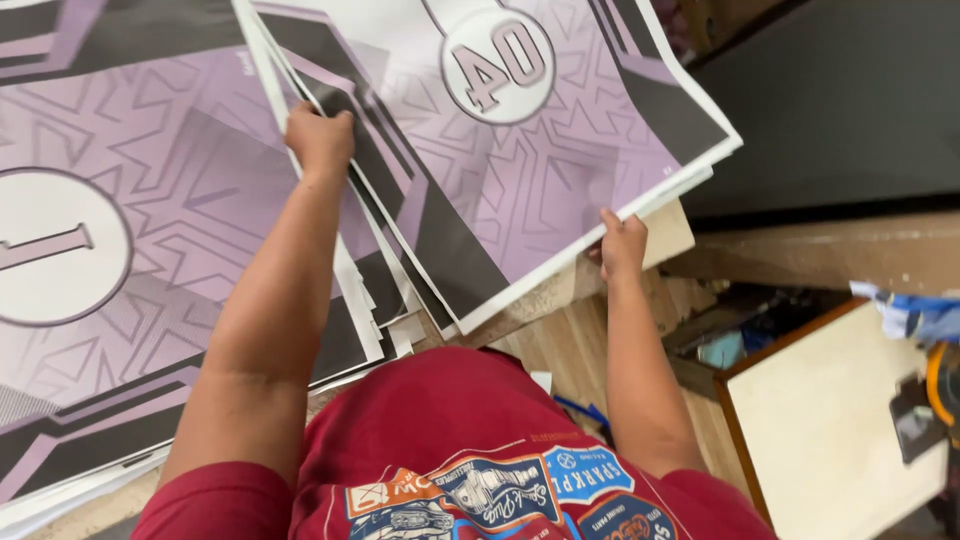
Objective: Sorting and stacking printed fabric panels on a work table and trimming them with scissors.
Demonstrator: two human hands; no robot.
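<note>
A stack of large printed sheets [520, 170], lilac with dark grey bands and a white round badge, lies tilted across a wooden table [560, 310]. My left hand [320, 138] grips the stack's left edge, fingers curled around it. At the lower right corner, my right hand [622, 245] pinches the sheets' edge from below. To the left lies another pile of similar lilac sheets [130, 250], flat and spread out, partly under my left forearm. My red printed shirt [450, 460] fills the bottom of the view.
A dark flat panel [850, 100] lies at the upper right beyond the table edge. Below it stands a cream board with a brown frame [820, 420], with blue cloth [915, 315] and dark tools at its right side.
</note>
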